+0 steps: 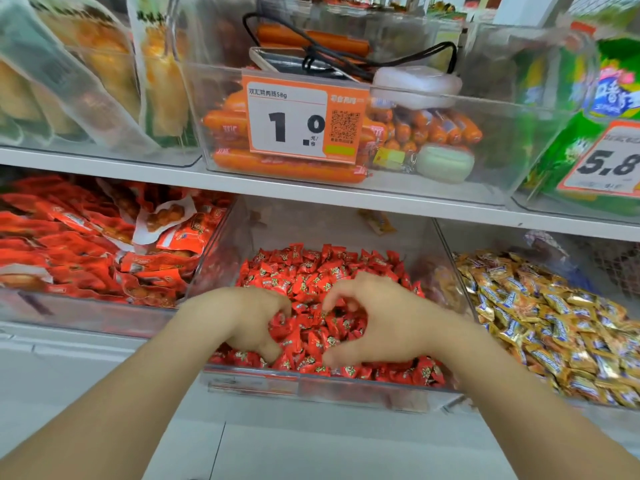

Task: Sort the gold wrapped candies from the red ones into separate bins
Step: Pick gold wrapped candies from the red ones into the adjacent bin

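many red candies point(311, 265) round fingers point(281, 306), gold candies point(540, 306) beside

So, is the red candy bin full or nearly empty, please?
Well filled: red candies heap across the clear bin, hiding its floor.

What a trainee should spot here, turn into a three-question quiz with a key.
1. Multiple choice: the gold candies lie on which side of the red candies? A left, B right, C above.
2. True or false: the left hand and right hand are in the gold candies.
3. Fill in: the price tag on the sausage bin reads ___.

Key: 1 B. 2 False, both are among the red candies. 3 1.0.
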The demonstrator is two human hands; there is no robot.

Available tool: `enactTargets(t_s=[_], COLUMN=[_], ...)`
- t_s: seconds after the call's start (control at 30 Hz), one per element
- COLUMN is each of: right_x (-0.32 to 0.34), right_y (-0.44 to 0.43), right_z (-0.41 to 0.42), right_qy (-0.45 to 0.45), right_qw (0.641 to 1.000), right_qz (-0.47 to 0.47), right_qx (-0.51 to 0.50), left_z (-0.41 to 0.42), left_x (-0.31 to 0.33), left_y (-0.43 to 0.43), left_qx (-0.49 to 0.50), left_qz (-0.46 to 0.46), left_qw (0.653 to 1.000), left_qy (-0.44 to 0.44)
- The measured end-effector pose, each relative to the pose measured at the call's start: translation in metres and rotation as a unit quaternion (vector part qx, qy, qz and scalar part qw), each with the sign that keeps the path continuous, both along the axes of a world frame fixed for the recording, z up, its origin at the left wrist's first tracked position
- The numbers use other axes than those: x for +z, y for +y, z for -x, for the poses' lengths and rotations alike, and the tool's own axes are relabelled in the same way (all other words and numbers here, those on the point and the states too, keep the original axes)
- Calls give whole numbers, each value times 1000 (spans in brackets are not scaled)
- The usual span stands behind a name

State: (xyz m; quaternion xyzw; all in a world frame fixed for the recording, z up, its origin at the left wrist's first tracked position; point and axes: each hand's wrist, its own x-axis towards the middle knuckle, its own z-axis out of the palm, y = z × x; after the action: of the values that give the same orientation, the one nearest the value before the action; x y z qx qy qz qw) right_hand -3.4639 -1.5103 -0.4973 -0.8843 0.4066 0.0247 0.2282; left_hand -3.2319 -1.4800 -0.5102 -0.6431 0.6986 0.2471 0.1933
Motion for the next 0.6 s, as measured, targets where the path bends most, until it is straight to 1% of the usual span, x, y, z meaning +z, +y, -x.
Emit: enactTargets(t_s=[0.03,0.07,0.1,0.17,0.23,0.3,0.33,0.37,0.4,0.47,0.53,0.57,0.6], right_x=[-7,-17,-27,-39,-39,-35,-33,-31,-28,-19,-13,-12,-11], right_y=[5,7,7,1,-6,-12,-15,-17,-19,-22,-23,-21,-17], right_z=[-5,-11,-17,-29,-37,-37,-36,-34,-33,-31,-28,-27,-29], right_qy=[-2,5,27,101,163,178,173,163,148,79,-23,-53,-56], right_qw=[999,999,999,991,972,959,954,950,948,959,981,990,995], right_qz=[-25,-24,0,84,162,204,221,235,240,221,157,118,80], right_qx=[32,46,41,4,-41,-86,-108,-127,-144,-158,-107,-58,-10], left_z=[1,3,5,7,4,-3,-6,-6,-4,3,9,11,13], left_x=[-5,-8,-11,-9,2,14,20,26,32,41,44,42,39], left_y=[-4,-7,-9,-13,-12,-7,-2,3,8,17,16,15,13], left_qx=[-2,0,8,30,61,78,83,95,110,103,62,51,43], left_qz=[26,58,93,161,235,302,302,273,219,94,18,2,-5], left_qw=[1000,998,995,984,968,949,950,957,968,985,988,987,987], left_qy=[15,30,48,74,69,38,8,-23,-52,-98,-141,-151,-155])
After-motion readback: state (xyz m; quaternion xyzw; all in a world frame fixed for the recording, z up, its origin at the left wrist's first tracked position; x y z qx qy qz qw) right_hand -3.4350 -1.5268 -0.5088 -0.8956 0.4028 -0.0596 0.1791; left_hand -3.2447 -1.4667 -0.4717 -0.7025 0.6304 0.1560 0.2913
